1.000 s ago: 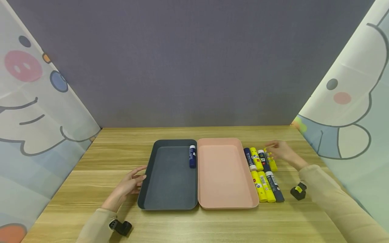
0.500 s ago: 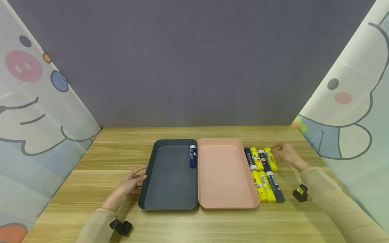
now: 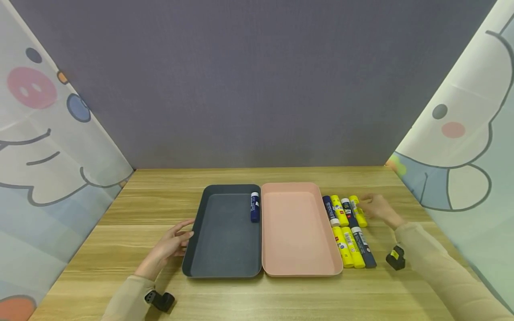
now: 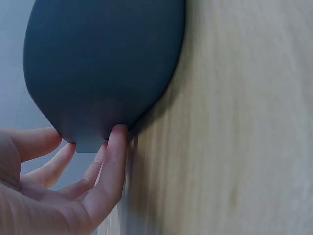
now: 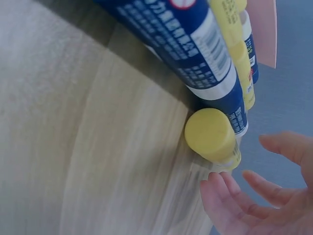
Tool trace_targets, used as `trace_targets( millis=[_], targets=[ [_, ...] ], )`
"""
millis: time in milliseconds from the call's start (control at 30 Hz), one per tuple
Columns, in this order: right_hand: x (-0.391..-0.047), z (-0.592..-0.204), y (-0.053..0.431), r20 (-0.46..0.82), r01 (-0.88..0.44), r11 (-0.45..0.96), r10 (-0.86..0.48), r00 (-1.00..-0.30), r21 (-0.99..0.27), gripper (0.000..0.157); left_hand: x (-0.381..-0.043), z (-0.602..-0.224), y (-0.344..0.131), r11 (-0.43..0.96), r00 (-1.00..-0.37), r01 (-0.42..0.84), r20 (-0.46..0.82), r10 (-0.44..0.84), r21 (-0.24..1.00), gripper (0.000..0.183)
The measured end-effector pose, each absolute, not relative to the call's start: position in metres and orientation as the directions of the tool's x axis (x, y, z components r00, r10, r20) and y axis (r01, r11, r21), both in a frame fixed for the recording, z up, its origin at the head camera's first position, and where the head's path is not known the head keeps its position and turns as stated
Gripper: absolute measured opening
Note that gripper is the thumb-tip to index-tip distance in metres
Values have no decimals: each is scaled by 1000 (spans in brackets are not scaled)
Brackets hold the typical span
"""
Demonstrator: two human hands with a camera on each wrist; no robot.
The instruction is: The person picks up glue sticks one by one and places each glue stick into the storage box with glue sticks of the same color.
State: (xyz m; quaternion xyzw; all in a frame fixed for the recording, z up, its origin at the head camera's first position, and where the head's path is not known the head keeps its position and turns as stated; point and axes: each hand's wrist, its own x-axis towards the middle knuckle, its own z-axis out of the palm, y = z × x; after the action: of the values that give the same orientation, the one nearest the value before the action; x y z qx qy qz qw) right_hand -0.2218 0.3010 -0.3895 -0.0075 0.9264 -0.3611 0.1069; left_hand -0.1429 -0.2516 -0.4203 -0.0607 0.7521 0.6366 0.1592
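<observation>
My left hand [image 3: 168, 243] touches the outer left wall of a dark grey tray [image 3: 225, 249]; in the left wrist view its fingertips [image 4: 117, 131] rest against that wall. A navy glue stick [image 3: 254, 207] with a white cap lies in the tray's far right corner. On the right, my right hand [image 3: 377, 207] hovers beside the far right yellow glue stick [image 3: 358, 211]. In the right wrist view, its thumb and fingers are spread around the end of this yellow stick, with a gap between, holding nothing.
A pink tray [image 3: 299, 236] stands right against the grey one. Beside it several yellow and navy glue sticks lie in two rows, including a navy one [image 3: 363, 247] at the near right. A grey partition [image 3: 257, 89] rises behind the wooden table [image 3: 217, 298].
My right hand has drawn back from over the far right yellow glue stick to its right side and come slightly nearer. My left hand and the trays have stayed put.
</observation>
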Motion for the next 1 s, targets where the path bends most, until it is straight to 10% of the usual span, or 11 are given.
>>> trace_targets(
  millis=[1000],
  targets=[
    [-229,-406,301,-252,143,758,-28,-967,-636,52,-142,-421,-252,170,-939,-295,-318,132,940,54]
  ],
)
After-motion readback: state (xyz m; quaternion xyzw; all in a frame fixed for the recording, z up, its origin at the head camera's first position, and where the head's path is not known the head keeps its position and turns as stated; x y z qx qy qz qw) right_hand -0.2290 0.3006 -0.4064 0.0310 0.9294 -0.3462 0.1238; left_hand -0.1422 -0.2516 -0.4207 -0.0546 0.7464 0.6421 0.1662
